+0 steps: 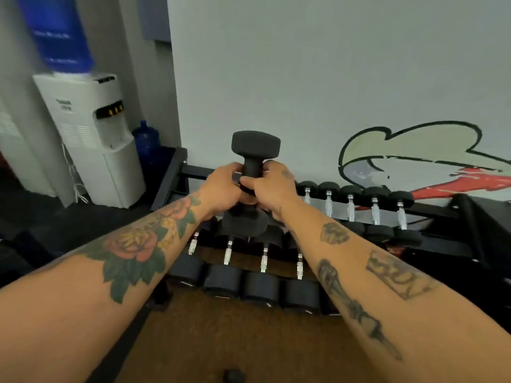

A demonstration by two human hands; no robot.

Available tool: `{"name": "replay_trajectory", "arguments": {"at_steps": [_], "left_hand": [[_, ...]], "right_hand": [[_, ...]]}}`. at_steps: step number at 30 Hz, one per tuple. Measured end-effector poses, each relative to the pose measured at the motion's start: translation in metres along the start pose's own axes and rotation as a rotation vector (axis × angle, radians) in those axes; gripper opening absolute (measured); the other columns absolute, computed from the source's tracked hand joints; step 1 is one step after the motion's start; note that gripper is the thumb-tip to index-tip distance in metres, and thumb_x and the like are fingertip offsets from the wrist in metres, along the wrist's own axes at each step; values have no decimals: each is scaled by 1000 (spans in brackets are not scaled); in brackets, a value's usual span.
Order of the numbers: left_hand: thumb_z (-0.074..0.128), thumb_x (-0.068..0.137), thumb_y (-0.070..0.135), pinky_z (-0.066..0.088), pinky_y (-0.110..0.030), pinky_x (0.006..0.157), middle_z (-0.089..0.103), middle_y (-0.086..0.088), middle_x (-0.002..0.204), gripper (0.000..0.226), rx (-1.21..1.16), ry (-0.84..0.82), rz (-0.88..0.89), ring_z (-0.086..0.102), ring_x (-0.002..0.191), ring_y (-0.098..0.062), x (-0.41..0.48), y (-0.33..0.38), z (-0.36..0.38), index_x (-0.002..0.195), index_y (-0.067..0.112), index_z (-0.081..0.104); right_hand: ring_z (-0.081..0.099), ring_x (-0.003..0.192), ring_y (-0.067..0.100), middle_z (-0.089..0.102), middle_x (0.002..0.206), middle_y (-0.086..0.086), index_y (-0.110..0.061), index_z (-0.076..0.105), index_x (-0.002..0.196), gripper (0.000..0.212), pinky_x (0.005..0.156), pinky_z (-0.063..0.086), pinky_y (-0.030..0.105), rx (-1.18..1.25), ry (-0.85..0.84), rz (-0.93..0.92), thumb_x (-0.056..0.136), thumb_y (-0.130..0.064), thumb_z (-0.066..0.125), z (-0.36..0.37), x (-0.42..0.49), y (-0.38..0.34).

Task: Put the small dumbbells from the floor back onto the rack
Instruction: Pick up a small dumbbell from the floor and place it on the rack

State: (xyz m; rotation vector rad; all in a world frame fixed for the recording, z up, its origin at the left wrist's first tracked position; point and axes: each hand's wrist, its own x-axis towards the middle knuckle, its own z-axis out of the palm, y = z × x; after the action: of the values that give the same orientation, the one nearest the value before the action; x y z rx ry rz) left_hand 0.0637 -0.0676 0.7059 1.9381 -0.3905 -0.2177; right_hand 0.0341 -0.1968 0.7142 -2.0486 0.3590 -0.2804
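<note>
You hold the small dumbbell (253, 172) upright between both hands, above the rack (442, 214). Your left hand (221, 186) and right hand (272, 186) both wrap its handle, fingers closed. It's matte black, rubbery, with blocky heads. Racked dumbbells (351, 205) below have knurled chrome handles and black heads.

One head-worn wide-angle view looks forward and down along both forearms, close over the dumbbell rack (431, 211) that crosses the middle of the frame; the wall (304, 64) fills the upper right, a water dispenser (91, 139) stands at upper left, floor (235, 341) along the bottom
</note>
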Motion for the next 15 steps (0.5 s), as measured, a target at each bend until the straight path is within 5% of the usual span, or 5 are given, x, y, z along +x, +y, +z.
{"name": "replay_trajectory", "arguments": {"at_steps": [10,15], "left_hand": [[88,58,9,59,-52,90,81,-11,92,67,24,-91,1,78,88,-30,59,-32,-12,121,20,64],[84,64,-1,59,-52,89,79,-21,94,67,-48,-150,-87,76,86,-37,141,-94,-21,125,15,60]], "right_hand": [[76,105,31,79,116,11,-13,72,120,41,89,66,53,18,-4,22,85,-30,83,28,49,12],[74,114,29,78,123,11,-12,72,129,40,97,64,48,15,-56,83,91,-23,80,81,127,41]]}}
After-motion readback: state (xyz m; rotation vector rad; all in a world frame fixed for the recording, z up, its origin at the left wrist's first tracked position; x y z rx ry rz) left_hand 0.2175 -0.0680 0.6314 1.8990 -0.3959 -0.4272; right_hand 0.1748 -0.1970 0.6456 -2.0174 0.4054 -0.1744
